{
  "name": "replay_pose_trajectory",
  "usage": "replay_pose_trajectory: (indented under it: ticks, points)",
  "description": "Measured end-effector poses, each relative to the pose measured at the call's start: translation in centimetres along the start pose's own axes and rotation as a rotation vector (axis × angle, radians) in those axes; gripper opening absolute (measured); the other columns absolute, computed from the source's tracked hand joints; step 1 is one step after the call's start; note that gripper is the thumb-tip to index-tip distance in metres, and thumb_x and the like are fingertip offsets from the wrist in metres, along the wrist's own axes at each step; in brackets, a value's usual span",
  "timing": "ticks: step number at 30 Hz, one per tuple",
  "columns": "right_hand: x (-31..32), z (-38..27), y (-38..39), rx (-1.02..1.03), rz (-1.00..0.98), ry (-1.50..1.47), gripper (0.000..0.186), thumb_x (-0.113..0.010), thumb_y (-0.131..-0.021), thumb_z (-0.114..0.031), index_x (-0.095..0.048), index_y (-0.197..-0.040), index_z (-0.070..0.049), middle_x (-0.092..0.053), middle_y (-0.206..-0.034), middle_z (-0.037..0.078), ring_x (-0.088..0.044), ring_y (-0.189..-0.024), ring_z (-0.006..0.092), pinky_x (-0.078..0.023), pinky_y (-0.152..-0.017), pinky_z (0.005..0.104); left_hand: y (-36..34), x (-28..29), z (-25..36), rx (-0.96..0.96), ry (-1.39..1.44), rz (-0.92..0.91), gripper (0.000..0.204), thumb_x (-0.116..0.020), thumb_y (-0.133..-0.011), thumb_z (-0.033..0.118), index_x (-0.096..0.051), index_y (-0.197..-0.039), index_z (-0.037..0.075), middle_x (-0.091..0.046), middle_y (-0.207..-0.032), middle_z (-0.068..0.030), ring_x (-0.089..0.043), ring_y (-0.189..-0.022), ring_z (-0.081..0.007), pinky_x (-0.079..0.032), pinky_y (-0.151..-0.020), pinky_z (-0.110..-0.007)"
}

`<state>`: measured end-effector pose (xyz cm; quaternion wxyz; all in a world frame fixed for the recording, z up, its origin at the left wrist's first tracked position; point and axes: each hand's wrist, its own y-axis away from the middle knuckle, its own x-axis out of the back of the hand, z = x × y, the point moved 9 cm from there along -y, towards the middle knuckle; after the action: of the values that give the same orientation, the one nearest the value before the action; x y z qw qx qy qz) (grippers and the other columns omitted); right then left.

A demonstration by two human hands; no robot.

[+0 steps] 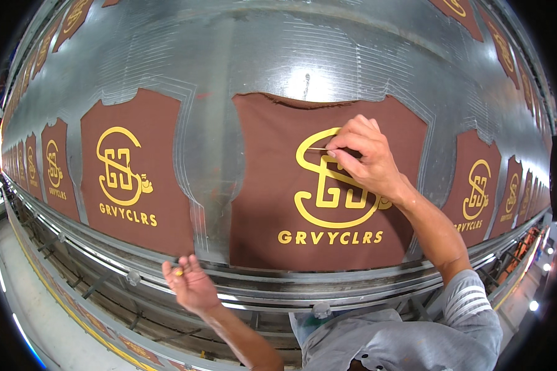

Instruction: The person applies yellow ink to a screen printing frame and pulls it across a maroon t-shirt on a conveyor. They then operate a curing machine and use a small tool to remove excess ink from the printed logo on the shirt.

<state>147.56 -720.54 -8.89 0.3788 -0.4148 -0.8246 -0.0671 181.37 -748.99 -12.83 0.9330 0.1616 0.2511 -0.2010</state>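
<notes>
My right hand [368, 157] is over a brown fabric shirt panel [263, 179] with a yellow printed emblem [303, 207]. Its thumb and forefinger pinch a thin, pale, needle-like stick [317, 148], whose tip points left across the upper part of the emblem. The hand and wrist cover the emblem's upper right. My left hand [193, 287] is held palm up by the table's near edge, just below the corner of another brown panel [167, 198] to the left. The left fingers are loosely bent and apart, with a small yellow spot on the fingertips.
Printed brown panels lie in a row along the long grey metal table [229, 55], including one at right [467, 167]. More lie along its far side. A metal rail [260, 287] with round grey knobs [321, 309] runs along the near edge.
</notes>
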Motion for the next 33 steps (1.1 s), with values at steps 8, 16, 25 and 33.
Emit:
replay_pose_trajectory:
  ticks: [8, 16, 25, 33]
  points:
    - [-1.9, 0.3, -0.2, 0.046, -0.004, 0.073, 0.004, -0.068, -0.076, -0.008, -0.066, -0.077, -0.011, -0.058, -0.079, -0.002, -0.049, -0.08, 0.0176, -0.032, -0.077, 0.0355, -0.5, 5.3, 2.2, -0.025, 0.339, -0.194, 0.035, -0.052, -0.098, 0.01, -0.049, -0.132, 0.002, -0.069, -0.102, -0.0028, -0.061, -0.11, -0.0205, -0.045, -0.103, -0.045]
    - [-2.1, 0.2, -0.3, 0.049, -0.003, 0.097, 0.004, -0.069, -0.076, -0.009, -0.065, -0.077, -0.011, -0.058, -0.079, -0.002, -0.049, -0.08, 0.0177, -0.032, -0.079, 0.0356, -0.6, 3.0, 2.0, 0.046, 0.409, -0.343, 0.037, -0.055, -0.095, 0.007, -0.051, -0.132, 0.003, -0.069, -0.106, -0.0008, -0.06, -0.114, -0.018, -0.037, -0.109, -0.047]
    - [-2.2, 0.2, -0.4, 0.048, -0.009, 0.106, 0.005, -0.068, -0.076, -0.008, -0.065, -0.076, -0.011, -0.058, -0.079, -0.002, -0.049, -0.079, 0.0177, -0.031, -0.079, 0.0357, -0.6, 3.0, 1.9, 0.053, 0.43, -0.327, 0.038, -0.057, -0.095, 0.009, -0.051, -0.131, 0.003, -0.069, -0.106, 0.0011, -0.06, -0.111, -0.0154, -0.036, -0.108, -0.047]
    - [-2.1, 0.4, -0.4, 0.023, 0.007, 0.074, 0.006, -0.068, -0.076, -0.008, -0.064, -0.077, -0.011, -0.057, -0.079, -0.002, -0.048, -0.079, 0.0181, -0.031, -0.079, 0.0359, -0.6, 2.7, 1.9, 0.059, 0.405, -0.34, 0.038, -0.058, -0.094, 0.008, -0.051, -0.131, 0.004, -0.068, -0.114, 0.0016, -0.06, -0.111, -0.0146, -0.036, -0.108, -0.046]
